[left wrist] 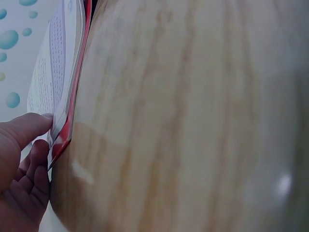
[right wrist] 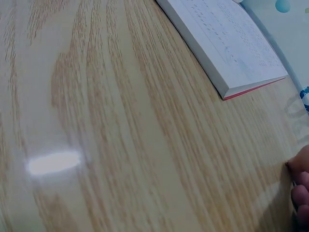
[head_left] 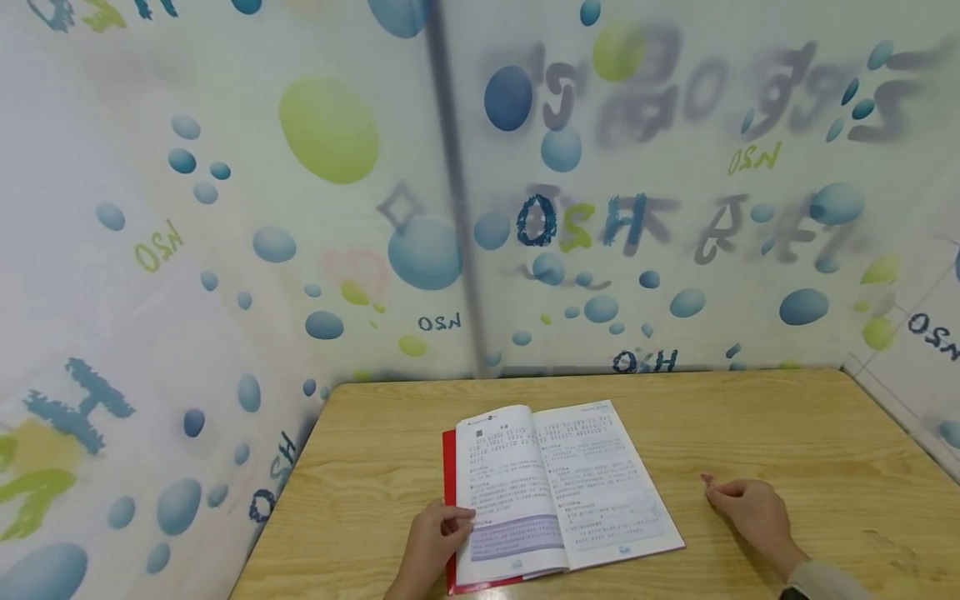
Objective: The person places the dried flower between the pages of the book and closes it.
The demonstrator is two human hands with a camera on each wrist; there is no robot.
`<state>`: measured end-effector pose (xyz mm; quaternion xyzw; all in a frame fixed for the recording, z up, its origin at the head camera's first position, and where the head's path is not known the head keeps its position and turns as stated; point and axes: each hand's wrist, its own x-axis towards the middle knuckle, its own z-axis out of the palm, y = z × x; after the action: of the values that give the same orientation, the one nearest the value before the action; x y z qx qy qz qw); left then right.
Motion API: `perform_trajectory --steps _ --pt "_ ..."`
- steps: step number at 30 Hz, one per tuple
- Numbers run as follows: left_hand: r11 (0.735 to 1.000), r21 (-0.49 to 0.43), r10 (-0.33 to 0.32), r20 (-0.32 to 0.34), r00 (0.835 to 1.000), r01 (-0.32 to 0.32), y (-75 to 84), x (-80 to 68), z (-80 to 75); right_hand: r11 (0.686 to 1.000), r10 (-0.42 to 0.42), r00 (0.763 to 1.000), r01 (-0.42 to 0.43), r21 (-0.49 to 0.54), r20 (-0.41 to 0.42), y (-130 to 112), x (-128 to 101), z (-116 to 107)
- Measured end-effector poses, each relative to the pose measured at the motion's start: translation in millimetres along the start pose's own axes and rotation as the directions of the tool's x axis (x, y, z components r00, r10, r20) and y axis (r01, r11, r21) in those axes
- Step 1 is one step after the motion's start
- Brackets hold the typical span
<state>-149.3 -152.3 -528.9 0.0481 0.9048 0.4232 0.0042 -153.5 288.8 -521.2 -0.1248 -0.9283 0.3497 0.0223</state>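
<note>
An open book (head_left: 600,492) with printed pages lies on the table, its red cover (head_left: 449,467) showing along the left side. My left hand (head_left: 433,542) holds the book's lower left edge. In the left wrist view the thumb (left wrist: 31,126) lies on the page side, with the other fingers curled by the cover's edge. To the right of the book, my right hand (head_left: 753,517) pinches a small pinkish-red thing (head_left: 707,480) between thumb and forefinger, just over the tabletop. Its kind is too small to tell. Only some fingers (right wrist: 300,193) appear in the right wrist view.
The wooden table (head_left: 787,425) runs back to a pale curtain (head_left: 337,250) printed with blue and green dots and lettering. Another panel of it (head_left: 112,333) stands along the left side. Light glares off the tabletop in the right wrist view.
</note>
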Motion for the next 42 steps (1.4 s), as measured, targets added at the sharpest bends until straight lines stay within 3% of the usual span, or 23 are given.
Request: perform_trajectory --steps 12,22,36,42 --pt "1.0 -0.016 -0.011 0.014 1.0 0.011 0.4 -0.3 -1.2 0.997 0.052 0.998 -0.054 0.063 0.04 1.5 -0.4 -5.3" --pt "1.0 -0.009 -0.02 0.02 1.0 0.02 0.4 -0.2 -1.9 0.992 0.058 0.998 -0.058 0.114 0.009 -5.2 -1.6 -7.3" --pt "1.0 -0.021 -0.012 0.018 1.0 0.012 -1.0 -0.2 -2.0 0.978 0.055 0.997 -0.044 0.204 -0.046 -48.5 -0.3 20.9" --pt "1.0 -0.02 0.01 0.003 1.0 -0.01 -0.2 -1.0 -1.6 0.97 0.041 0.999 -0.035 0.242 -0.02 -69.7 1.3 35.5"
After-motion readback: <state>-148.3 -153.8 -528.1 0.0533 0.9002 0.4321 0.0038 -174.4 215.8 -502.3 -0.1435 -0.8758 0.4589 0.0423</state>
